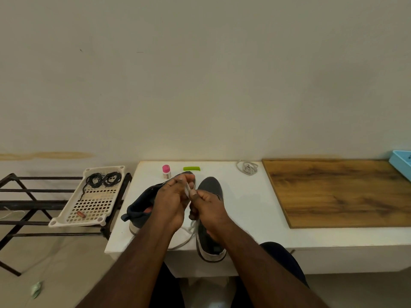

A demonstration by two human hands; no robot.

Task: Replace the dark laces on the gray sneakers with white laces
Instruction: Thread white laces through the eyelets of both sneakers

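Both hands (171, 203) (208, 202) pinch a white lace (187, 190).

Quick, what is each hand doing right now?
Left hand: fingers curled, pinching the flat white shoelace above the gray fabric sneakers.
Right hand: pinching the same lace.

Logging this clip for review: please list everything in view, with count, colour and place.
sneakers: 2, gray, on the white table, under the hands
white lace: 1, pinched by both hands, trailing between the shoes
spare lace: 1, white, coiled at table's back edge
dark laces: 2 coils, black, in cream tray on black rack
bottle: 1, pink cap, table back
comb: 1, green, table back
wooden board: 1, brown, right
blue tray: 1, far right
left hand: pinching lace
right hand: pinching lace
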